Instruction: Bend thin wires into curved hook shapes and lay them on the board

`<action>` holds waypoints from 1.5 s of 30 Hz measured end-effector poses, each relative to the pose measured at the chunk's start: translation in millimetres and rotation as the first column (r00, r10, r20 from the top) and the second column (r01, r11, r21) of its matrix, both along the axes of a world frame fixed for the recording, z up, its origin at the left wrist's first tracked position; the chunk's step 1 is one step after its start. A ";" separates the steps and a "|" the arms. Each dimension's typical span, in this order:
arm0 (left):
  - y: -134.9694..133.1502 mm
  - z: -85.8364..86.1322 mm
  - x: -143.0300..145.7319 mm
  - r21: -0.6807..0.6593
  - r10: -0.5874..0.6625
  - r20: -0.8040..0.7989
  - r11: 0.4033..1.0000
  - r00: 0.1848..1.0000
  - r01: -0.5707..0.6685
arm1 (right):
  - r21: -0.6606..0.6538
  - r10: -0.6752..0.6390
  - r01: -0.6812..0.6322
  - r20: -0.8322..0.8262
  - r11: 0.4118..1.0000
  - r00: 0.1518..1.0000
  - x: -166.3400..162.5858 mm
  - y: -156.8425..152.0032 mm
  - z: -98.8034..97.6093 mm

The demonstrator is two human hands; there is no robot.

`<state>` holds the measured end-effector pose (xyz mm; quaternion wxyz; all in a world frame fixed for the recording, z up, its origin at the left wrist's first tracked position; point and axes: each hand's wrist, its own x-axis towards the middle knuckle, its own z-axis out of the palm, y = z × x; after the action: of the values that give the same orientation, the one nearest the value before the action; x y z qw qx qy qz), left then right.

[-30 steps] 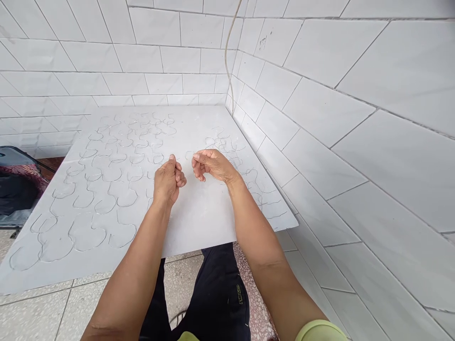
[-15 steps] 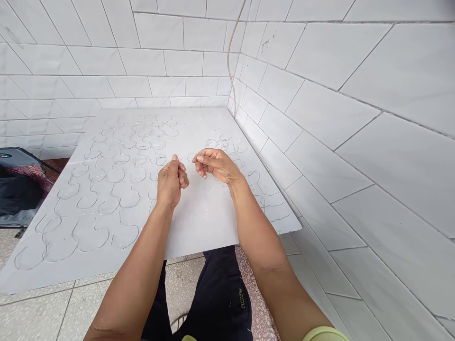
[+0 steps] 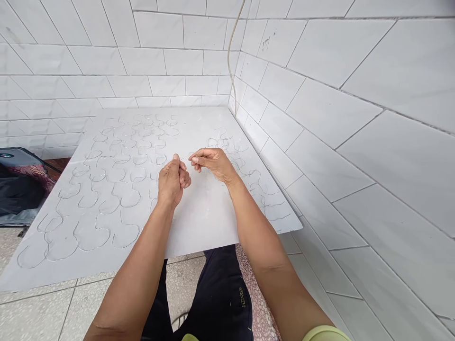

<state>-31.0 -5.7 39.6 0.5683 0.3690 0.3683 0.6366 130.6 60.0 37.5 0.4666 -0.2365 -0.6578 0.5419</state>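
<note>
My left hand [image 3: 173, 179] is closed above the board, its thumb pressed on the curled fingers. Just to its right, my right hand [image 3: 213, 163] pinches with thumb and forefinger. A faint bit of thin wire [image 3: 184, 159] seems to show between the two hands; most of it is hidden by the fingers. Beneath them lies a pale grey board [image 3: 202, 222]. Many S-shaped bent wires [image 3: 94, 237] are laid out in rows on its left side. A looser cluster of curved wires [image 3: 227, 142] lies behind and to the right of my right hand.
White tiled walls [image 3: 320, 109] meet in a corner behind the board, close along its right edge. A cable [image 3: 230, 52] hangs down in that corner. At the far left stands a grey-framed item with dark cloth [image 3: 17, 192]. My legs [image 3: 216, 293] are under the board's front edge.
My right hand has moved slightly left, closer to my left hand, and its fingertips have drawn together. My left hand has barely shifted. The wires on the board look unchanged.
</note>
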 end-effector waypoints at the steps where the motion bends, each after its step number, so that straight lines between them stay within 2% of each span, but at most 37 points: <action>1: -0.3 0.1 0.5 0.001 0.007 0.001 1.000 1.000 -0.007 | 0.018 -0.024 0.024 0.009 1.000 1.000 -1.3 -0.7 -0.2; 8: -1.2 0.2 4.4 0.041 0.078 0.019 0.996 0.997 -0.078 | 0.116 -0.114 0.113 0.002 0.987 0.994 -9.1 -5.9 1.9; 14: -1.5 1.6 5.5 0.018 0.106 0.062 0.994 0.992 -0.107 | 0.091 -0.072 0.075 -0.033 0.993 0.997 -10.5 -5.1 1.8; 18: -1.9 2.2 1.3 -0.013 0.056 0.080 0.998 0.995 -0.055 | 0.030 -0.020 0.022 -0.072 0.999 0.997 -10.2 -1.9 -2.0; 24: -1.2 4.1 -4.2 -0.017 -0.154 0.128 0.987 0.980 0.158 | -0.008 -0.070 0.069 -0.127 0.998 0.989 -8.4 0.1 -0.8; 27: -1.2 5.1 -4.7 0.008 -0.207 0.129 0.978 0.970 0.208 | -0.049 -0.069 0.061 -0.177 0.997 0.982 -6.7 1.2 0.0; 33: -2.0 6.7 -1.7 0.066 -0.212 0.124 0.976 0.969 0.206 | -0.103 0.012 -0.037 -0.229 0.994 0.973 -2.0 4.1 0.2; 37: -3.2 9.0 0.6 0.087 -0.153 0.110 0.986 0.982 0.144 | -0.110 0.075 -0.107 -0.263 0.988 0.962 -0.9 4.3 0.8; 42: -4.9 10.6 2.0 0.013 -0.166 0.051 0.986 0.985 0.166 | -0.072 0.028 -0.048 -0.255 0.996 0.967 -4.9 2.1 1.4; 45: -4.2 9.0 1.8 -0.017 -0.143 -0.010 0.990 0.990 0.143 | -0.019 0.047 -0.052 -0.224 0.998 0.973 -8.3 1.5 0.5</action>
<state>-29.2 -9.9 48.6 0.6134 0.3933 0.3492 0.5891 122.3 61.6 38.0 0.5211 -0.1633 -0.6000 0.5846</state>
